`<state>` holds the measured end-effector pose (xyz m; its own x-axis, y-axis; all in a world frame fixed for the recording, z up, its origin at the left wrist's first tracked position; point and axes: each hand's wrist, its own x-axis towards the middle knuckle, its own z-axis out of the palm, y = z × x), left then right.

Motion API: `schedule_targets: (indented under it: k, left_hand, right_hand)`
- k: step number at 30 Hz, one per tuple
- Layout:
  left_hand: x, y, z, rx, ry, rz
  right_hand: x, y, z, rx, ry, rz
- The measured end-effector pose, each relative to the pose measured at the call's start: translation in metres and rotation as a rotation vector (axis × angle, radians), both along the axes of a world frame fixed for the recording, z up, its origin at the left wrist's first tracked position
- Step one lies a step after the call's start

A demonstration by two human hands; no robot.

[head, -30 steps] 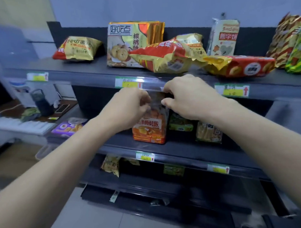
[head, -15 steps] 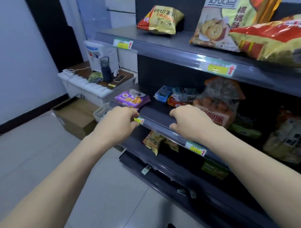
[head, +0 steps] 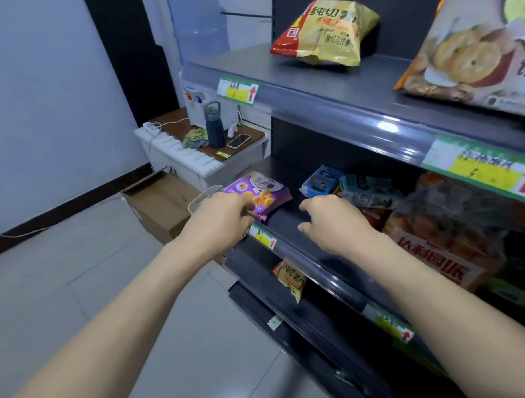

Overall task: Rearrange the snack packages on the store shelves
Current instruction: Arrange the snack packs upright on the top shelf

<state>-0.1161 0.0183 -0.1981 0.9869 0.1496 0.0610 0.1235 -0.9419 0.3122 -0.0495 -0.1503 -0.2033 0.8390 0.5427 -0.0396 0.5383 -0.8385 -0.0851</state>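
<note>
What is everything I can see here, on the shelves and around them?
Chip bag: one, yellow and red, top shelf.
Cookie bag: one, orange, top shelf right.
Purple pack: one, middle shelf left end.
Blue packs: about two, middle shelf back.
Bread bag: one, clear with orange label, middle shelf right.
Small bag: one, yellow, lower shelf.
Bottle: one, dark blue, side table.
Phone: one, side table.
Box: one, brown, floor.
Left hand: touching the purple pack.
Right hand: over the middle shelf, empty.

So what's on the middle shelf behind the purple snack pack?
Behind the purple snack pack only bare dark middle shelf shows, back to the rear panel. The blue packs sit off to its right. The left hand covers its near corner.
</note>
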Motion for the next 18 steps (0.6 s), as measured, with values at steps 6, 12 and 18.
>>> schedule_targets:
  k: [6, 12, 18]
  left_hand:
    - [0.068, 0.009, -0.023, -0.005, 0.040, -0.063]
    - [0.142, 0.024, -0.055, -0.091, 0.067, -0.222]
    - [0.213, 0.033, -0.084, 0.025, 0.071, -0.404]
  right_hand:
    - [0.054, 0.006, -0.020, 0.011, 0.092, -0.115]
    - [0.104, 0.020, -0.043, 0.074, 0.185, -0.329]
    - [0.150, 0.036, -0.081, 0.175, 0.136, -0.557]
